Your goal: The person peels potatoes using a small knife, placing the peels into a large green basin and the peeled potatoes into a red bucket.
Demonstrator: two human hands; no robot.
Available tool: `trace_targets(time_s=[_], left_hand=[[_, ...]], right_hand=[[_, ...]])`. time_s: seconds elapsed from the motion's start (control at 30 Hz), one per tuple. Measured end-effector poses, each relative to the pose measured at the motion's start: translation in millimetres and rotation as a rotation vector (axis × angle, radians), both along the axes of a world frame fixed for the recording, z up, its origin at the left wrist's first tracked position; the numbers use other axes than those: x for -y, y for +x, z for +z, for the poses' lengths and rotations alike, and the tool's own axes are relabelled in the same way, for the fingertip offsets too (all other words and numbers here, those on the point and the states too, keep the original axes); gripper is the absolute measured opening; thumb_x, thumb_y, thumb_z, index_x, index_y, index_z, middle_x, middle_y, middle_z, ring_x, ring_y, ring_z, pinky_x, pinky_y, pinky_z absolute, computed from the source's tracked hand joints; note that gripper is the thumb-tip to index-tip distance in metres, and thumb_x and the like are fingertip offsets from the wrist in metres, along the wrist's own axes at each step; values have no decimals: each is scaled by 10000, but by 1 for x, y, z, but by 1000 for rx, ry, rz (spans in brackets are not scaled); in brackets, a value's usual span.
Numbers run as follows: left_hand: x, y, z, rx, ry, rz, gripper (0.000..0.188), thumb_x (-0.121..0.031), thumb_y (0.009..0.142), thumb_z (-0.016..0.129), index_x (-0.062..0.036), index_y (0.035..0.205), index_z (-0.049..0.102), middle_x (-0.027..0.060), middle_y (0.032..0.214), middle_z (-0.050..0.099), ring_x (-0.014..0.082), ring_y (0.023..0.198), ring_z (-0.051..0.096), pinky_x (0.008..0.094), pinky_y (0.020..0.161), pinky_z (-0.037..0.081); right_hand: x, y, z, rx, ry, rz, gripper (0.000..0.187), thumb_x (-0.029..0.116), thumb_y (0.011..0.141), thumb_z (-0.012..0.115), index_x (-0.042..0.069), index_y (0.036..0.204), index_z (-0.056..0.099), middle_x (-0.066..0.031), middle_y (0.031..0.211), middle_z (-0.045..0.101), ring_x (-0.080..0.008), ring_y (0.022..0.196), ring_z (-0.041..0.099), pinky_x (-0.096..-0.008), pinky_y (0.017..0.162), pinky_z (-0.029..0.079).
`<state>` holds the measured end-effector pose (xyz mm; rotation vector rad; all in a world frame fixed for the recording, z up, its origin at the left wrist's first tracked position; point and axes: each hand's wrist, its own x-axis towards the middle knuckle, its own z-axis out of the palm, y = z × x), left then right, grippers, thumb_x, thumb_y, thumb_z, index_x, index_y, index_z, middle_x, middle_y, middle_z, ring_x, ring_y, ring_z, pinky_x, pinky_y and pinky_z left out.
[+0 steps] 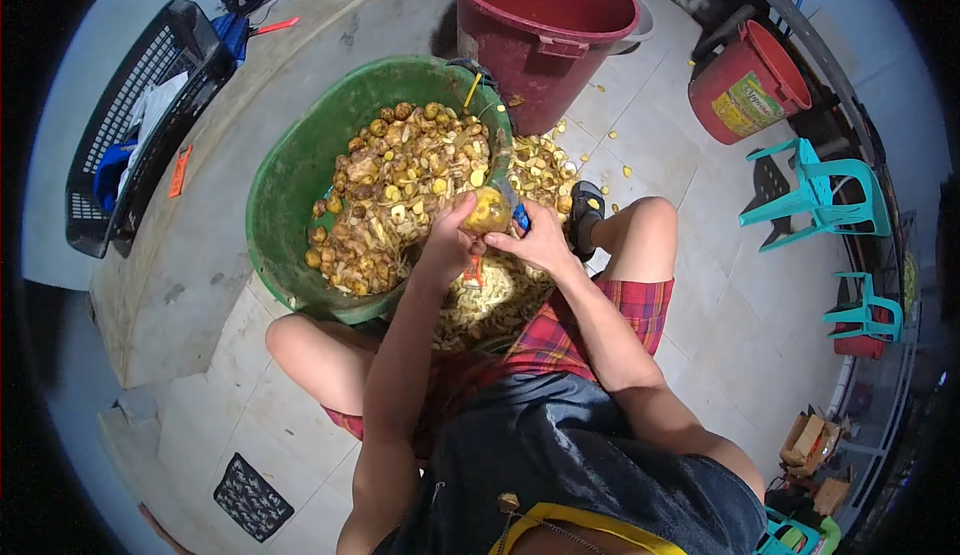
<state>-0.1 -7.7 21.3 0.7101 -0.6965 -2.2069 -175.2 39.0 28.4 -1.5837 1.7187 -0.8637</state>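
Note:
My left hand [450, 240] is closed around a round yellow potato [488, 211], partly bare of its brown skin. Against the potato's right side, my right hand [540, 240] grips a small blue-handled tool [521, 218]; its greyish working end is too small to make out. A large green tub [275, 190] stands just beyond my hands, holding brown whole potatoes, cut pieces and peelings [410, 170]. Between my legs, below the hands, lies a heap of pale cut pieces [490, 305]. Something orange-red [473, 273] shows under my left hand; whether it is held or lying there is unclear.
A tall dark-red bin [520, 50] stands behind the tub, with scraps [545, 165] on the tiles beside it. Farther right are a red bucket [735, 95] and turquoise plastic chairs [820, 195]. A black basket [125, 140] is on the left, on the concrete ledge [190, 285].

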Motion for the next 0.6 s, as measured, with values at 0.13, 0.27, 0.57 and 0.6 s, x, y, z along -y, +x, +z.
trace_targets(time_s=[0.13, 0.27, 0.57, 0.6], left_hand=[[1, -1, -7, -147, 94, -136, 370, -396, 1002, 411, -69, 1085, 564, 20, 843, 645, 67, 550, 535, 218, 447, 393], [-3, -5, 3, -24, 142, -106, 372, -428, 991, 434, -92, 1046, 582, -14, 774, 625, 30, 471, 431, 190, 390, 270], [-5, -9, -12, -127, 164, -71, 428, -486, 1000, 378, -110, 1003, 584, -28, 714, 572, 52, 460, 407, 204, 392, 272], [-5, -10, -13, -193, 159, -58, 441, -489, 1000, 375, -104, 1045, 584, -20, 752, 591, 64, 488, 436, 203, 412, 297]], right_hand=[[1, 0, 9, -14, -20, -8, 635, 570, 585, 813, 5, 730, 562, -73, 599, 517, -215, 562, 506, -356, 547, 420], [0, -3, 15, -106, -4, -5, 605, 530, 581, 814, 4, 803, 617, -43, 583, 491, -171, 550, 491, -331, 547, 422], [-5, 5, 12, -218, -79, -3, 643, 593, 739, 674, -49, 755, 644, -222, 595, 605, -382, 567, 626, -457, 570, 497], [-5, 5, 6, -218, -79, -7, 643, 593, 739, 674, -49, 755, 644, -222, 595, 605, -382, 567, 626, -457, 570, 497]])
